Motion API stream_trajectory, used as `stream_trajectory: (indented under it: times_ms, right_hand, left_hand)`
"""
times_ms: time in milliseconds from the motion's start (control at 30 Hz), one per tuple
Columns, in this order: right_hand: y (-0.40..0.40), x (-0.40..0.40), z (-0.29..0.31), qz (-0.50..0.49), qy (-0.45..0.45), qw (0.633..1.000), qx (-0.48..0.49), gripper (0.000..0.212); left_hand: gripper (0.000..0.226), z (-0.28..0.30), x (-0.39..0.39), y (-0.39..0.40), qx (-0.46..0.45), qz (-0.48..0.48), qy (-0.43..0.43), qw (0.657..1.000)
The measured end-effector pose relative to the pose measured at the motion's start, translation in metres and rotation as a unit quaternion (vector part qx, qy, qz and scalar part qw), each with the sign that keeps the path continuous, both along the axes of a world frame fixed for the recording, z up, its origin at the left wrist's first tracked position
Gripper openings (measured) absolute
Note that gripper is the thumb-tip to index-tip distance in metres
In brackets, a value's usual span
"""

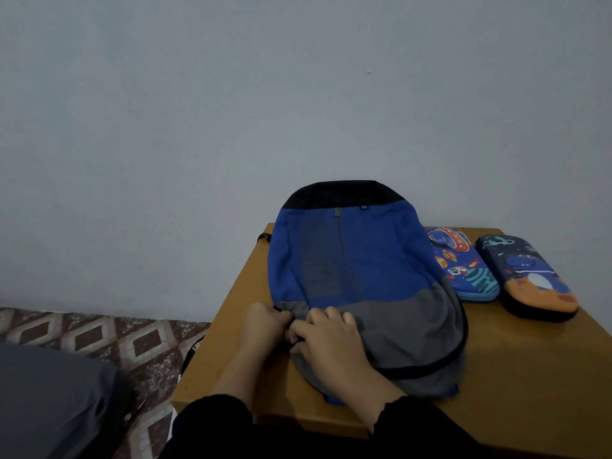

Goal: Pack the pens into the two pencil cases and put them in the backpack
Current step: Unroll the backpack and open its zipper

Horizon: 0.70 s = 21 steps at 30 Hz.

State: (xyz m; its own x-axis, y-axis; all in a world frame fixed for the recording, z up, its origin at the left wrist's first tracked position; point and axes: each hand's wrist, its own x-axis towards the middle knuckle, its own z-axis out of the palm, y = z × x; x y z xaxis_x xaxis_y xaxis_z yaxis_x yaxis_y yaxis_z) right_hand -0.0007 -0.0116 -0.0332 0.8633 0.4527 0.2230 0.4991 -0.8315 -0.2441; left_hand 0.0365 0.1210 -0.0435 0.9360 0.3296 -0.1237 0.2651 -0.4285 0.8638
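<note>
A blue, grey and black backpack (pixel 357 273) lies flat on a small wooden table (pixel 516 389). My left hand (pixel 265 326) grips the fabric at the left end of the backpack's near zipper line. Beside it, my right hand (pixel 331 346) has curled fingers that pinch something at the same spot on the grey panel; what they pinch is hidden. To the right of the backpack lie two closed hard pencil cases side by side: a light blue rocket case (pixel 463 263) touching the bag, and a dark blue and orange dinosaur case (pixel 530 276). No pens are visible.
The table stands against a plain grey wall (pixel 231 111). Left of the table is a floor with a brown and white diamond pattern (pixel 99 336). A dark grey fabric mass (pixel 53 402) sits at the lower left. A black strap (pixel 192 352) hangs off the table's left edge.
</note>
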Motion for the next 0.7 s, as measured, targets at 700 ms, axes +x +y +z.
stream_trajectory:
  times_ms: [700]
  right_hand:
    - [-0.103, -0.03, -0.003, 0.088, -0.06, 0.993, -0.046, 0.015]
  left_hand:
    - [0.032, -0.011, -0.01, -0.007, 0.096, 0.003, -0.076, 0.992]
